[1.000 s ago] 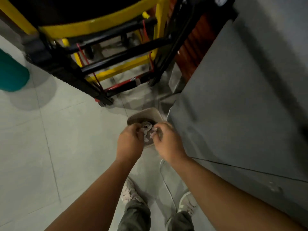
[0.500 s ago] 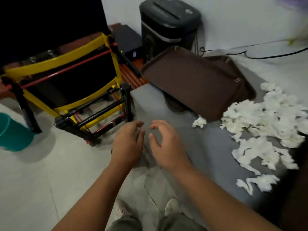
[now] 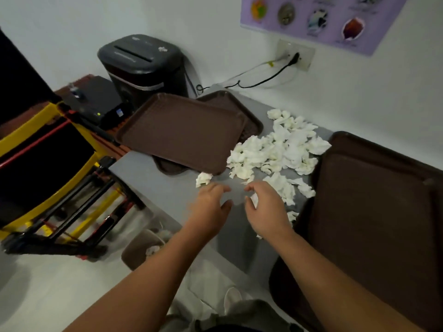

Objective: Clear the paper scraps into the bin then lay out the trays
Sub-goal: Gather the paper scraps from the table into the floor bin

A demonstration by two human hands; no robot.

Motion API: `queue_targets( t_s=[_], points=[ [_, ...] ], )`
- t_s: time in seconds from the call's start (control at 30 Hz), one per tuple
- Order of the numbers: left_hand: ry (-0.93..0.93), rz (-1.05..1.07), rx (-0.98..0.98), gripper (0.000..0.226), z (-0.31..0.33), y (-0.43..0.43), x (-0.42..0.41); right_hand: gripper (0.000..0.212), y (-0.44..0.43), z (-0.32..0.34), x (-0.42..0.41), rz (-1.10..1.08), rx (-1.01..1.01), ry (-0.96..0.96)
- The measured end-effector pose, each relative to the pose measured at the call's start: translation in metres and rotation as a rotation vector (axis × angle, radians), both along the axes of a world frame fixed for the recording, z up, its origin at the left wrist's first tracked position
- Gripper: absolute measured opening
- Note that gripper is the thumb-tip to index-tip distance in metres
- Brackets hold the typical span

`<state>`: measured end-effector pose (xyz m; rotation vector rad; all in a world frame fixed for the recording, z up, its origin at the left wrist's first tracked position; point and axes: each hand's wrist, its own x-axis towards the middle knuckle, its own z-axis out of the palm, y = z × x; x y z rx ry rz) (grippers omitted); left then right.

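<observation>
View from the head camera, looking down on a grey table (image 3: 163,188) set against a white wall. The paper scraps (image 3: 275,149) lie in a loose white heap across the middle of the table, between two groups of brown trays: a stacked pair at the far left (image 3: 182,130), slightly askew, and a darker stack at the near right (image 3: 374,212). One stray scrap (image 3: 203,179) sits apart, just left of the heap. The bin (image 3: 133,254) stands on the floor below the table's near left edge; a few white pieces show inside it.

The left hand (image 3: 211,204) hovers over bare table just beside the stray scrap, fingers half curled and spread, holding nothing. The right hand (image 3: 266,209) hovers over the near edge of the heap, fingers likewise half curled; a white piece shows beside its thumb, but whether it is pinched or merely lies beneath cannot be told.

Progress, as judged: clearing is under way but far from complete, since most of the scraps remain on the table. Both tray groups are stacked; laying out has not begun.
</observation>
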<state>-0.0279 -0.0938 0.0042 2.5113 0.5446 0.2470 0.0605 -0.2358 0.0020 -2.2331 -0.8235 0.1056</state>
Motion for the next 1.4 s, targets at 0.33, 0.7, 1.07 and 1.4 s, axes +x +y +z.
queue_targets(
  t_s=[0.33,0.7,1.07,1.4],
  points=[
    [0.086,-0.322,0.132,0.039,-0.029,-0.046,0.056,0.025,-0.068,-0.015,0.017,-0.19,-0.155,0.067],
    [0.263,-0.384,0.268,0.032,-0.043,-0.06,0.08,0.028,-0.09,-0.02,0.016,-0.24,-0.095,0.139],
    [-0.018,-0.208,-0.149,0.014,-0.023,-0.051,0.075,0.025,-0.087,-0.026,0.017,-0.246,-0.081,0.124],
    [0.063,0.058,-0.542,0.033,0.003,-0.035,0.06,0.024,-0.07,-0.025,0.022,-0.203,-0.052,0.119]
  ],
)
